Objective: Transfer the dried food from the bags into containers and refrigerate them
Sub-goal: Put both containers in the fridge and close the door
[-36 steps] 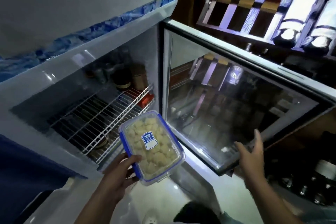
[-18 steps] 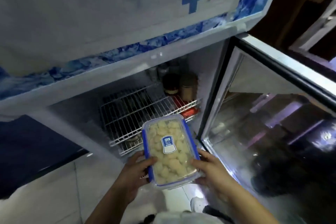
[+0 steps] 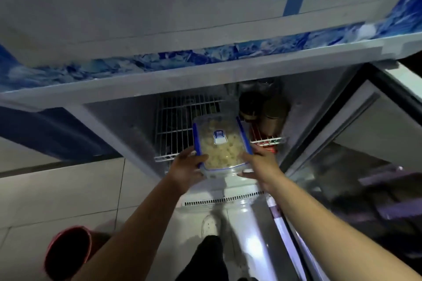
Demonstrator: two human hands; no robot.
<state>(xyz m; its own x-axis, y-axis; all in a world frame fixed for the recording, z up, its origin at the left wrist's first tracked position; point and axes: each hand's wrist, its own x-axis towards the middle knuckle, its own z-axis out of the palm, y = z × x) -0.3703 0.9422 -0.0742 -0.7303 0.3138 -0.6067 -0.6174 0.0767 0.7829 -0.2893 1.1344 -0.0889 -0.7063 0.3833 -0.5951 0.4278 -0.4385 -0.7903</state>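
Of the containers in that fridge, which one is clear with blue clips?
The food container held by both hands, left hand and right hand. The jars behind it on the wire shelf look dark and brownish.

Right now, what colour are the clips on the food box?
Blue, on the clear container, seen in the head view.

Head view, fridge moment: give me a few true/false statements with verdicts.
1. Both hands hold the container. True: left hand and right hand grip its near end.
2. The container's lid is off. False: the blue-clipped lid is on.
3. The fridge door is shut. False: it stands open at right.
4. Jars stand on the wire shelf to the right of the container. True.
5. The container is empty. False: it is full of pale food pieces.
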